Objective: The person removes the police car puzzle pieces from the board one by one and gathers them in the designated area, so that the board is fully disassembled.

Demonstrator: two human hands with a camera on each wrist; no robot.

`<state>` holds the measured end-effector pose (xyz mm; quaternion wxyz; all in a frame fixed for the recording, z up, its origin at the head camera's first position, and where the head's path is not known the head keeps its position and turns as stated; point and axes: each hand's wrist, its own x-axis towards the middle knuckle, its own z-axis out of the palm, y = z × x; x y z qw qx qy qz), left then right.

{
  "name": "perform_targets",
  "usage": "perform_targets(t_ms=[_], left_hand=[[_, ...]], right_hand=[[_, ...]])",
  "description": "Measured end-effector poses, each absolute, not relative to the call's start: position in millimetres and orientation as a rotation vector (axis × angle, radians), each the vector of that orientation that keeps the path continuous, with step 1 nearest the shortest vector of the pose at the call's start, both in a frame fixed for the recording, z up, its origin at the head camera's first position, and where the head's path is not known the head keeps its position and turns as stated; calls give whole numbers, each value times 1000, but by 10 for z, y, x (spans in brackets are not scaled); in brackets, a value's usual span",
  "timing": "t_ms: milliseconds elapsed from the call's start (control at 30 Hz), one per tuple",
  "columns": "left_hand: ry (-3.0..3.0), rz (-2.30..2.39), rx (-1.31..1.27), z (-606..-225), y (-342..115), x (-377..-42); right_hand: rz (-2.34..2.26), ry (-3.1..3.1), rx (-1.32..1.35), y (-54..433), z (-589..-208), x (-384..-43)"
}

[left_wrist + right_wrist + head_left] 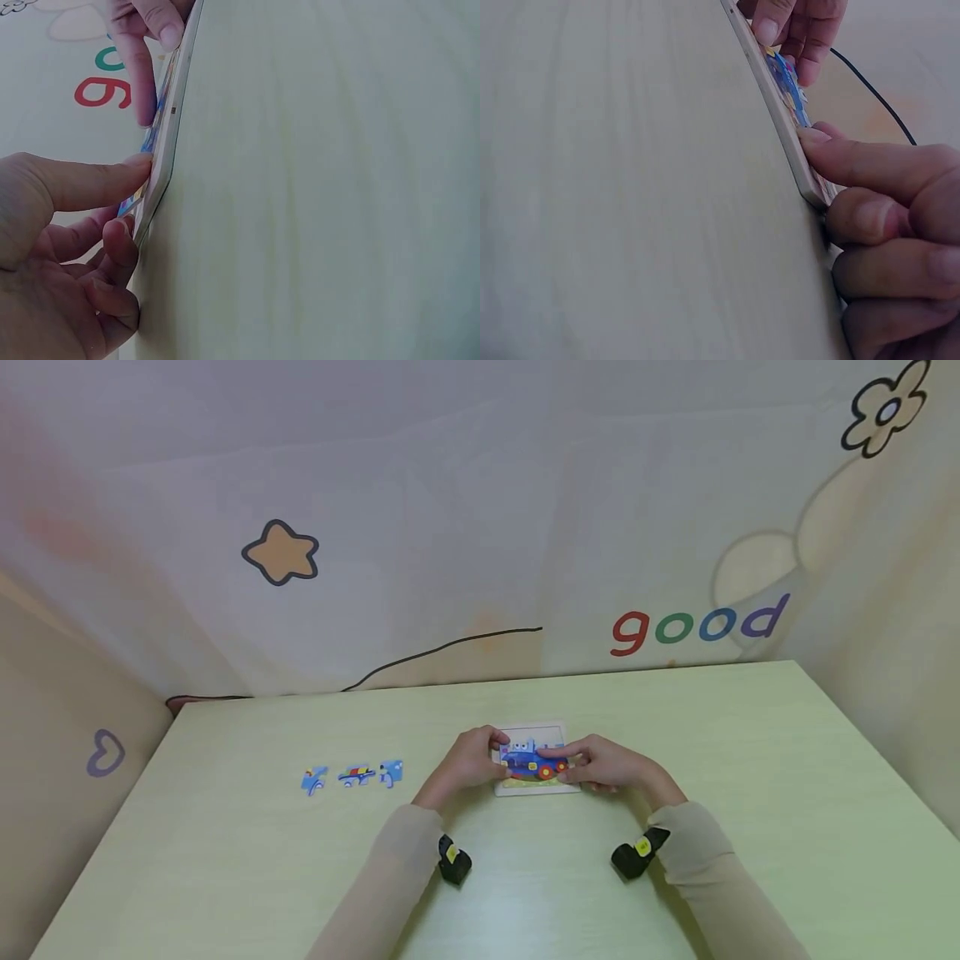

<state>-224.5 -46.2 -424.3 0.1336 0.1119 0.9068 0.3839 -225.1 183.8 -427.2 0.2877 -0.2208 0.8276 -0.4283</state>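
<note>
A flat jigsaw puzzle board (528, 789) with a pale rim lies on the table, its blue vehicle picture with red-and-yellow wheels on top. At its left side my left hand (472, 758) pinches a blue puzzle piece (516, 762) between thumb and fingers. The piece's edge stands slightly above the board in the left wrist view. From the right, my right hand (609, 763) holds the wheeled puzzle piece (545, 770), index finger reaching over the picture and thumb at the lower right. Its other fingers curl beside the board's corner in the right wrist view.
Left of the board lie three loose puzzle pieces: a blue one (313, 780), one with a small car (356, 775) and another blue one (391, 772). The pale table (247, 860) ends at a printed cloth backdrop (450, 527). Both wrists wear black cameras.
</note>
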Motion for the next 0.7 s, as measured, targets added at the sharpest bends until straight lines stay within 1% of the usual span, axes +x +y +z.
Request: perform_targets(t_ms=[367,700], left_hand=[[2668,1175,373,-4279,-455,-2259],[2651,1181,343,-4266,-487,-2281]], right_hand=[[-1092,2230,-579,1816,-4257,-2284],[-1087,2235,-601,1823,-4276,-2295]])
